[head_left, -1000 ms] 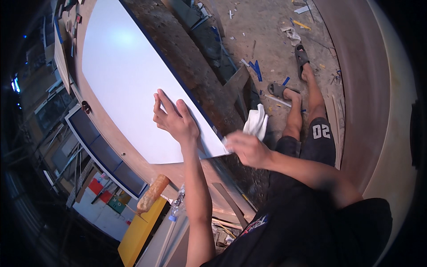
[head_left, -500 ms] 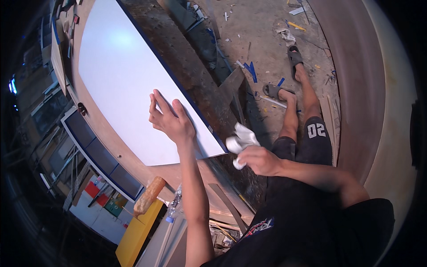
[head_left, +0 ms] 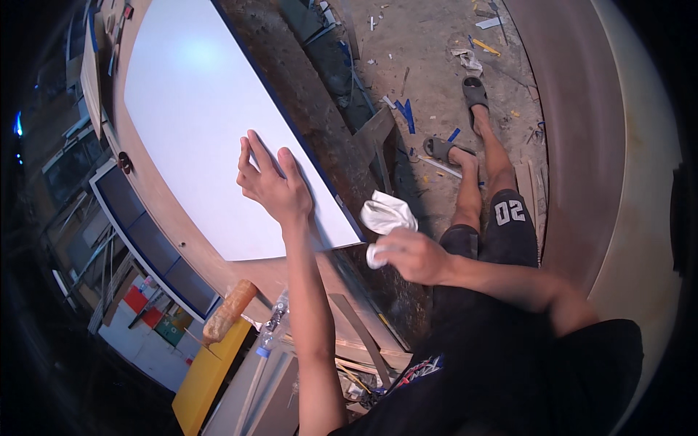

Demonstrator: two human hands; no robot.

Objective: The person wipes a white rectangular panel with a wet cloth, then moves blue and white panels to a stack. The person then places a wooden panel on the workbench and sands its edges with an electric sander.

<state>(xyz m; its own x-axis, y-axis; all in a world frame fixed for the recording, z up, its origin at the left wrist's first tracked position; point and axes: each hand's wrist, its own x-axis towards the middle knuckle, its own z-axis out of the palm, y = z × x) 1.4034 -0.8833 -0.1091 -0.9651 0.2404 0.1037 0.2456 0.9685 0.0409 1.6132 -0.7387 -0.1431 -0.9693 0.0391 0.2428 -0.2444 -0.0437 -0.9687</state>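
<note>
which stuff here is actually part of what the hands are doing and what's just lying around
In use:
- left hand, flat on the white panel
- right hand, gripping a white cloth beside the panel's corner

Lying about:
- paint roller on a yellow board
- plastic bottle
- blue scraps on the floor

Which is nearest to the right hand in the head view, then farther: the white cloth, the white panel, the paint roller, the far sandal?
1. White cloth: held in the right hand.
2. White panel: just left, corner nearby.
3. Paint roller: lower left.
4. Far sandal: top, on the floor.
</note>
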